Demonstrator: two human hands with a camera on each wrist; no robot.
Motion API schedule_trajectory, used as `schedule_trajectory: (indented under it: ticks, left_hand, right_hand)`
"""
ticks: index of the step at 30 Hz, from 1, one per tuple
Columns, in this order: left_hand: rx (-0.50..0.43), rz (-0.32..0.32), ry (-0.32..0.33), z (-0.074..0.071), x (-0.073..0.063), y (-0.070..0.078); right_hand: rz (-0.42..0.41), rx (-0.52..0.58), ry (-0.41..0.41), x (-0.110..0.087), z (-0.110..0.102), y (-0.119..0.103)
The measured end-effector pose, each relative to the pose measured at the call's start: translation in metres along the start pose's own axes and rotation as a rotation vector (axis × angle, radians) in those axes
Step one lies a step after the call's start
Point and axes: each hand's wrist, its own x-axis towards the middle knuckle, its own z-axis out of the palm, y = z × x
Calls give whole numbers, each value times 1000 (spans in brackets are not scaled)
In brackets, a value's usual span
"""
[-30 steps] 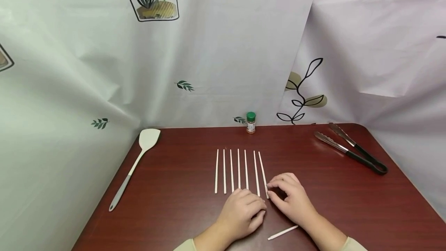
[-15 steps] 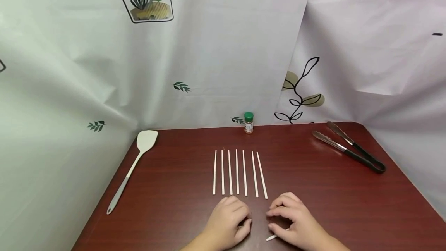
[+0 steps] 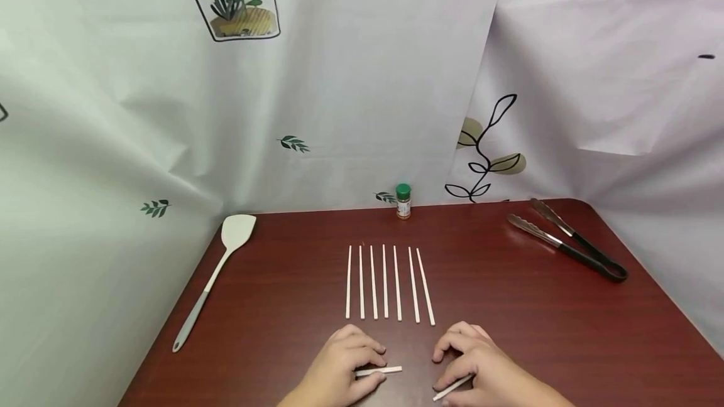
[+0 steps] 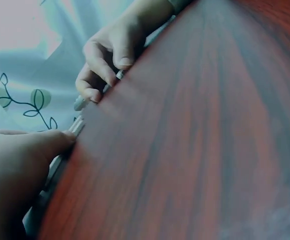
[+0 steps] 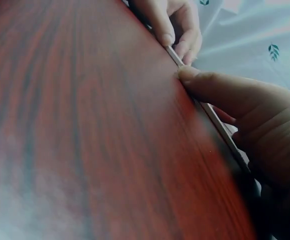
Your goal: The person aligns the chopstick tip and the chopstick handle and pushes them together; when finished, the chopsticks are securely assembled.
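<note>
Near the table's front edge my left hand (image 3: 339,366) pinches a short white stick (image 3: 393,369) between thumb and fingers, one end sticking out to the right. Opposite it, my right hand (image 3: 481,366) has thumb and index finger on a second white stick (image 3: 455,387), which slants across the palm side. The right wrist view shows the right thumb (image 5: 195,77) pressed along this stick (image 5: 217,125). A gap separates the two hands. Beyond them several thin white sticks (image 3: 386,284) lie side by side in a row, the rightmost ones leaning slightly.
A white spatula (image 3: 217,275) with a grey handle lies along the left edge of the dark red table (image 3: 271,306). Metal tongs (image 3: 565,240) with black handles rest at the right. A small green-capped spice jar (image 3: 403,201) stands at the back by the patterned cloth.
Both hands have drawn back from the row of sticks toward the table's front. The right hand has taken hold of the loose stick there, and a stick now shows in the left hand.
</note>
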Motion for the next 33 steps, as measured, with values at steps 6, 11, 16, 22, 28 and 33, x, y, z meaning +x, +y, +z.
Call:
schedule_trajectory:
  ticks: [6, 11, 16, 22, 28, 33]
  left_hand:
    - [9, -38, -5, 5, 6, 4]
    - [6, -102, -52, 4, 10, 9]
    - [24, -114, -94, 4, 11, 15]
    - [39, -112, -96, 10, 15, 26]
    - [77, -125, -117, 11, 16, 28]
    - [44, -117, -87, 12, 14, 26]
  right_hand:
    - [42, -60, 16, 1, -6, -3]
    - [104, -125, 70, 3, -3, -3]
    - [199, -177, 118, 6, 3, -7]
    - [166, -203, 97, 8, 4, -8]
    - [116, -170, 112, 8, 3, -5]
    - [3, -100, 148, 9, 4, 1]
